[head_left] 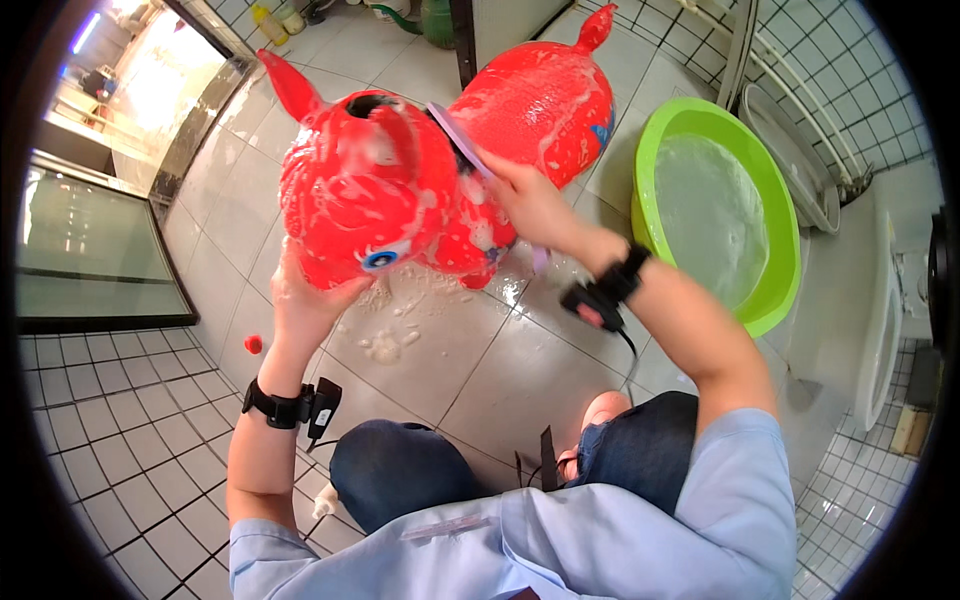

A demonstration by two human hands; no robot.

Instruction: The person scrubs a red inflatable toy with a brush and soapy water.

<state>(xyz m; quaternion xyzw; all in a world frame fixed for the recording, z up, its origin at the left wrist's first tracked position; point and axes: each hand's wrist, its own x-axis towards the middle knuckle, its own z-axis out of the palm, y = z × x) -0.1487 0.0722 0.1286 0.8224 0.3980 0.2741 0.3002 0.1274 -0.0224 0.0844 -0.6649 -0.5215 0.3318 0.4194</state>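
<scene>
A red inflatable animal hopper toy (pixel 535 105), wet and streaked with white suds, is on the tiled floor before me. Its head (pixel 345 205), with a blue painted eye, is toward the left. My left hand (pixel 305 295) cups the near underside of that head, fingers partly hidden beneath it. In my right hand (pixel 525 200) is a lavender brush (pixel 456 138), its dark underside against the toy's neck. A lavender piece shows below the right hand; whether it belongs to the brush I cannot tell.
A lime-green basin (pixel 788 250) of cloudy water stands at the right. Suds (pixel 385 345) lie on the floor tiles, and a small red object (pixel 253 344) is by my left wrist. A glass panel (pixel 95 235) is at left, a white fixture (pixel 880 320) at right, bottles (pixel 268 25) far left.
</scene>
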